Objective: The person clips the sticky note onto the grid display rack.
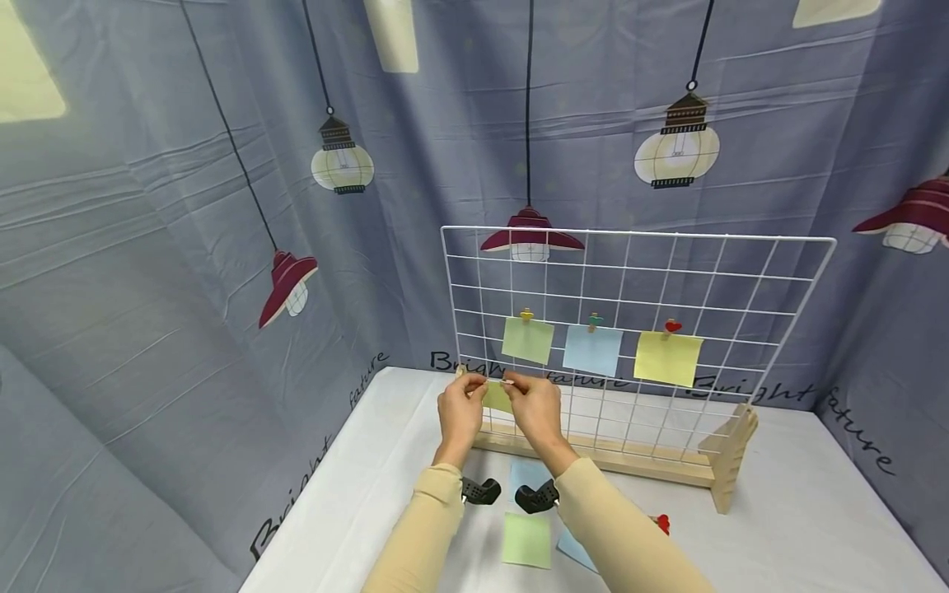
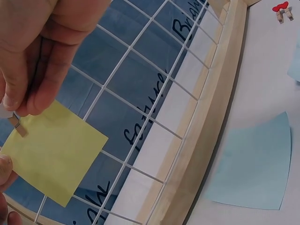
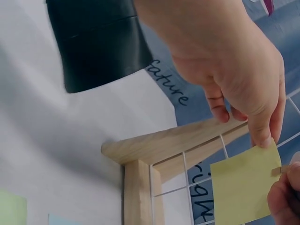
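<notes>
A yellow-green sticky note [image 1: 497, 397] is held up against the lower left of a white wire grid [image 1: 630, 301]. My left hand [image 1: 461, 409] pinches its upper left corner between thumb and fingers. With my right hand [image 1: 537, 408] I pinch a small wooden clothespin [image 2: 18, 125] whose jaws lie over the note's top edge. Whether the clothespin also grips a wire cannot be made out. Higher on the grid, clothespins hold a green note [image 1: 528, 341], a light blue note [image 1: 592, 351] and a yellow note [image 1: 667, 359].
The grid stands in a wooden base [image 1: 638, 463] on a white table [image 1: 415, 412]. Nearer me lie a green note [image 1: 526, 540], blue notes [image 1: 577, 550] and red heart clothespins [image 2: 282, 10]. A curtain [image 1: 185, 329] printed with lamps hangs behind.
</notes>
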The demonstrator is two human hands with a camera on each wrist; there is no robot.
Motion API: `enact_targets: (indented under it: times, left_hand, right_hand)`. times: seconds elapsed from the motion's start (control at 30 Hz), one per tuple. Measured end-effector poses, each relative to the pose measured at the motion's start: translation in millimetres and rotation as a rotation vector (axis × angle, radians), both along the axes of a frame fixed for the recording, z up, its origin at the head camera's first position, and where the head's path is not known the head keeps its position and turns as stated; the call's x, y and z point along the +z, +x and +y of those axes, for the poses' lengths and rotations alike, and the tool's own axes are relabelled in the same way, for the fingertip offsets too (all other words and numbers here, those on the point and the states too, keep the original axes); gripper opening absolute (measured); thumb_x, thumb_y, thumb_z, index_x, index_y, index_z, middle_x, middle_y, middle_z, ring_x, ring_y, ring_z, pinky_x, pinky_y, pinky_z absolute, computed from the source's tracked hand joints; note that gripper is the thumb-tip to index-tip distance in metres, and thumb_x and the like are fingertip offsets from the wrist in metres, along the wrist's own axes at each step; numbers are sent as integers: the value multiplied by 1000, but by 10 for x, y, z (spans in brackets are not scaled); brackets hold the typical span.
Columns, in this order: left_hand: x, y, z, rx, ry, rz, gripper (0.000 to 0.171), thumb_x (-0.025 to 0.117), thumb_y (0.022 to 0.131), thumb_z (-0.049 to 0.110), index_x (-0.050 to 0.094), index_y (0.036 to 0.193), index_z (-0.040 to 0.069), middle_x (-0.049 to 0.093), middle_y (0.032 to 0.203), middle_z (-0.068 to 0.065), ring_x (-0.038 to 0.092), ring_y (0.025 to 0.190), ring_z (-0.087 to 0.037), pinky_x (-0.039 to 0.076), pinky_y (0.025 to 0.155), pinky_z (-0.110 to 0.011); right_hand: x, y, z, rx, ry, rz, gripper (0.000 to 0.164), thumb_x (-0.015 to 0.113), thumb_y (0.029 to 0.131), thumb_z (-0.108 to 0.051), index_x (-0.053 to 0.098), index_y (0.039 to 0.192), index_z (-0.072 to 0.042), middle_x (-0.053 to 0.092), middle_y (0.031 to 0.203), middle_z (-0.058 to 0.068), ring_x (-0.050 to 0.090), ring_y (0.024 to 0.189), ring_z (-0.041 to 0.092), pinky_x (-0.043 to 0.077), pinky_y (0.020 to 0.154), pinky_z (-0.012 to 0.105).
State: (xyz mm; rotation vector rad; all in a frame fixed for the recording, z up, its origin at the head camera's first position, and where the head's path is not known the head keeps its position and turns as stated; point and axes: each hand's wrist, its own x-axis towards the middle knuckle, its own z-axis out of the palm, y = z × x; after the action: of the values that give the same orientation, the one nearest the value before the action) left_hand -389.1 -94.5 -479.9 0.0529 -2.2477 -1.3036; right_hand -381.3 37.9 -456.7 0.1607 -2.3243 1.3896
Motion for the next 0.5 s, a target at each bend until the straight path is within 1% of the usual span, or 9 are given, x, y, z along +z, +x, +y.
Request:
enact_targets:
  times: [0.07,0.13,0.27,0.4,0.5]
  left_hand:
    - [-11,-3,-7,5,-3,0,9,76,93,14,80,101,15,81,95,0,66,74,-16,48,66,-30]
    - [-23,-7,-17,9,-2,-2,9,76,93,15,80,101,16,81,95,0,65,73,-15,47,66,-30]
    - [-25,3,-24,14,-4,-12,9,76,93,16,80,101,18,81,98,3,66,74,-14,50,68,-31]
    - [-21,26,-28,14,-10,-5,12,77,92,16,79,103,19,80,102,2,65,74,-12,50,68,-31]
    - [-22,53,-34,7,-11,7,13,77,92,14,79,105,17,80,104,1,59,68,-9,46,63,-28]
  right_hand:
    - [-19,15,7,12,-7,-1,23,74,93,-8,79,115,-8,80,92,11,67,66,13,44,52,21]
    - [-42,26,11,21,-12,-1,25,74,93,-8,78,118,-9,80,91,12,69,67,14,45,53,21]
    - [-82,39,22,29,-41,-11,30,76,92,-10,77,122,-10,80,93,12,75,77,19,49,58,22]
    - [-108,51,42,30,-52,-21,32,77,92,-14,76,124,-11,80,96,12,77,83,25,53,62,26]
    - [-120,72,54,26,-51,-27,34,79,91,-17,76,124,-12,81,95,11,77,87,27,55,66,31]
